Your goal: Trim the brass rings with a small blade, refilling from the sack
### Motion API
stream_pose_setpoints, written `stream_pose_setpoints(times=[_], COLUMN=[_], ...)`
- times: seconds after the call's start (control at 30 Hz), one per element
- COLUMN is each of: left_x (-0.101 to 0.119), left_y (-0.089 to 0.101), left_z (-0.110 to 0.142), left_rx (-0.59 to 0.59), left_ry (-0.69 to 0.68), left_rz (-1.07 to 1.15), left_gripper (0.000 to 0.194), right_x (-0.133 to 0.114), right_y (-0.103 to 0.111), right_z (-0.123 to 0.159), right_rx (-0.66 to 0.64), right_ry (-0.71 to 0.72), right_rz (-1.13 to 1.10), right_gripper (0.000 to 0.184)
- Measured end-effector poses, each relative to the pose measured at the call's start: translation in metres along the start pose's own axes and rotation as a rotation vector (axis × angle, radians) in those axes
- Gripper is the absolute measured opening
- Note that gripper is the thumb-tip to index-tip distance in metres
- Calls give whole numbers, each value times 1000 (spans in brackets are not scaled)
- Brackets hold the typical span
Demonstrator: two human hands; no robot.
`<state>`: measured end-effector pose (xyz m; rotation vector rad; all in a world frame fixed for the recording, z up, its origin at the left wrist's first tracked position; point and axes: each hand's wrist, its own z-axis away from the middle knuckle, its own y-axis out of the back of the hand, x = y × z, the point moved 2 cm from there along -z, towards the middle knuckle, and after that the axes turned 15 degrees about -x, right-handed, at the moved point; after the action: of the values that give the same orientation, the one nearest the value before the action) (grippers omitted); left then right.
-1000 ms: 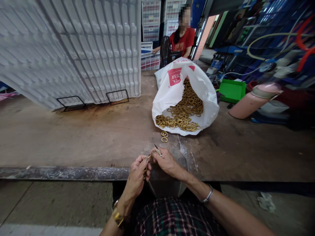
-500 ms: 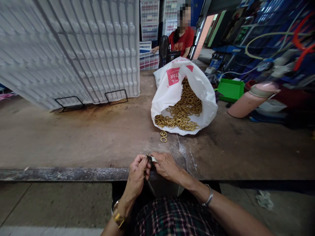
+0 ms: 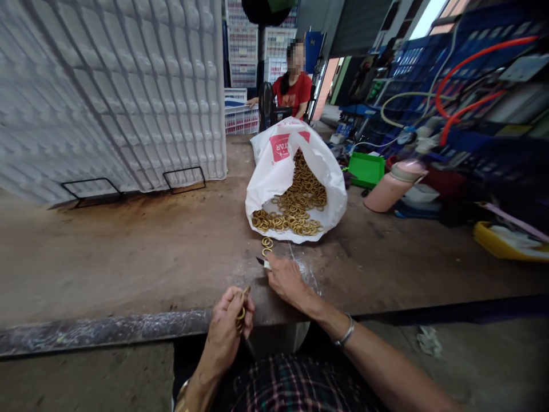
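Observation:
My left hand is closed around several brass-coloured rings just above the table's front edge. My right hand grips a small knife with a dark blade and a whitish handle, the blade pointing left. Its fingers reach up to the loose rings lying before the bag; whether they touch the nearest one I cannot tell. Behind these lies a white plastic bag with red print, its mouth open toward me, holding a heap of the same rings.
White ribbed trays stand on the left, with black wire supports at their foot. A green tray, a pink bottle and a yellow tray sit to the right. A person in a red shirt sits beyond the table.
My hands have come apart. The right, with the knife, has moved forward to the loose rings; the left stays near the edge with its rings. The view has shifted to the right.

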<state>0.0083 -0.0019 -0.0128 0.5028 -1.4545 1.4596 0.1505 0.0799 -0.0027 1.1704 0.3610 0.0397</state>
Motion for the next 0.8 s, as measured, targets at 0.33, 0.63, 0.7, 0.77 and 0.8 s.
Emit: stream_pose_setpoints(times=[0.33, 0.63, 0.7, 0.77, 0.8], left_x=[1, 3, 3, 3, 3], left_y=[5, 10, 8, 4, 2], left_z=[-9, -14, -16, -18, -18], left_rx=[18, 78, 93, 122, 141], left_ry=[39, 23, 23, 18, 8], left_rz=[281, 462, 415, 338, 292], left_gripper=[27, 27, 29, 32, 33], right_x=[25, 21, 15, 7, 2], right_y=[2, -6, -8, -10, -11], right_z=[-29, -23, -17, -10, -6], right_rx=[144, 141, 159, 172, 175], right_ry=[-160, -4, 82, 167, 203], right_rz=[-28, -62, -137, -207, -232], right_gripper=[21, 21, 19, 17, 17])
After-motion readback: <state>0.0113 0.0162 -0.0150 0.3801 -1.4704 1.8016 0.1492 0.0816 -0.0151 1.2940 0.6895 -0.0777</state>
